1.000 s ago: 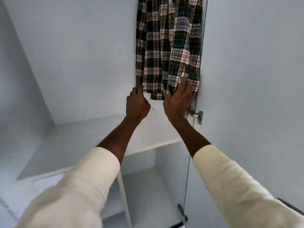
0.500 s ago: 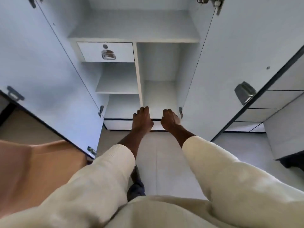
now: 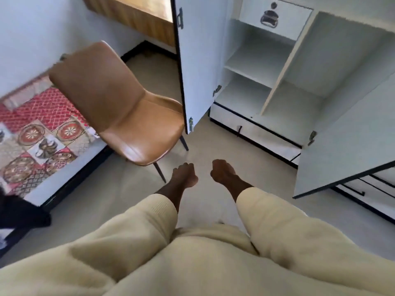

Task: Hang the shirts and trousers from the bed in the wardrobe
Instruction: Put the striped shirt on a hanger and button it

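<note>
Bedroom floor point(image 3: 213, 150), open wardrobe point(image 3: 267, 67), left hand point(image 3: 184, 175), right hand point(image 3: 223, 173) fisted, empty

Left hand point(image 3: 185, 175), right hand point(image 3: 222, 171) curled, empty, above floor point(image 3: 213, 146); chair point(image 3: 119, 103) between bed point(image 3: 38, 135) and open wardrobe point(image 3: 277, 67).

Both hands: left point(image 3: 184, 175), right point(image 3: 222, 171), fingers curled, holding nothing, side by side.
</note>
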A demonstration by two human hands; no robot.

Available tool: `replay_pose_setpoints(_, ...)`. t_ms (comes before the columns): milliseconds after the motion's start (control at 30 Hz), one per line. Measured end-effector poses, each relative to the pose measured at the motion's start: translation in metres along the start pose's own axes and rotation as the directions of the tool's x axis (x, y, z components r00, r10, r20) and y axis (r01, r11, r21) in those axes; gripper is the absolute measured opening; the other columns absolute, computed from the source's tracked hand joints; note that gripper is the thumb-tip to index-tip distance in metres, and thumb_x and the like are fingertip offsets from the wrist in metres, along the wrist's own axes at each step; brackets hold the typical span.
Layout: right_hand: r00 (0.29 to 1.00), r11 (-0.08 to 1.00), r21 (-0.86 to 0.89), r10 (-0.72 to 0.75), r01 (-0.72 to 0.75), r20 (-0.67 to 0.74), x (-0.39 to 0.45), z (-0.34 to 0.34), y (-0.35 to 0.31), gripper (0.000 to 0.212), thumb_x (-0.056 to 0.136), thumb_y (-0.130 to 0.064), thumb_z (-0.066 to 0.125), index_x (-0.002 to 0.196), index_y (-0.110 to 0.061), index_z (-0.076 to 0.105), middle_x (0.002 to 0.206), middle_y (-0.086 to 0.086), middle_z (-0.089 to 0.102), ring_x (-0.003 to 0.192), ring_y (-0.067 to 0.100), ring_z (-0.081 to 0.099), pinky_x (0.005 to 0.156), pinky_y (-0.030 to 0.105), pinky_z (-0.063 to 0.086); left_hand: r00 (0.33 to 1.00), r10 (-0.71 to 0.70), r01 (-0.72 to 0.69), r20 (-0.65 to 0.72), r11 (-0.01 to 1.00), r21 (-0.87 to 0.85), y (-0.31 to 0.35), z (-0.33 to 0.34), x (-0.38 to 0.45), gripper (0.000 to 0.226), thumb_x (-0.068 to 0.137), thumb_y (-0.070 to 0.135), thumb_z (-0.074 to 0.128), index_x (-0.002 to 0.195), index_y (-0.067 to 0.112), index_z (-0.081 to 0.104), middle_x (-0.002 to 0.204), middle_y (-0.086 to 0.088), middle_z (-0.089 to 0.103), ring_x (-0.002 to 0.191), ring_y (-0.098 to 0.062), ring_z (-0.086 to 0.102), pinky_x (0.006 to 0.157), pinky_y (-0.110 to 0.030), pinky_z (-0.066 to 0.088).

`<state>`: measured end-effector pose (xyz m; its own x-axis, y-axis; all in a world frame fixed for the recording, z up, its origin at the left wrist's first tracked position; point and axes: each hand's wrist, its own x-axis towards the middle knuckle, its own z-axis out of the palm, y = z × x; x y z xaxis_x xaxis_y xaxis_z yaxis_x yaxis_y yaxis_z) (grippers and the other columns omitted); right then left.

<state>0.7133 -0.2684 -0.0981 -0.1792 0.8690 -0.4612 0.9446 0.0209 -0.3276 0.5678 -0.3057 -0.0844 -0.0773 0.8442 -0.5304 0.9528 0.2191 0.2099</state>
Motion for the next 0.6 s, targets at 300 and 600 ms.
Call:
replay_pose_setpoints(300,0.9,0.881,-0.184,-0.417,0.435,0.128,-0.053,0.127,-0.226,0.019,0.089,-0.008,0.047,0.102,-0.003,0.06,0.11,0.017,0.061,0.098,0.034,0.061,0.076,0.035,0.047,0.915,-0.342,0.293,-0.215,0.928,-0.229,-0.243,0.021,-0.136,0.031,0.089,0.013,0.048,0.119,0.008,0.056,0.121,-0.013,0.06,0.108,-0.03,0.058,0.094,-0.039,0.045)
replay_pose_setpoints(600,0.717,0.706,-0.145,-0.657,0.693,0.231,-0.131,0.24,-0.447,0.013,0.091,-0.007,0.043,0.092,-0.01,0.056,0.087,0.008,0.056,0.077,0.027,0.055,0.059,0.031,0.04,0.697,-0.691,0.536,-0.189,0.678,-0.503,-0.466,0.042,-0.281,0.02,0.083,0.006,0.048,0.1,0.007,0.058,0.106,-0.016,0.065,0.095,-0.034,0.06,0.071,-0.032,0.041)
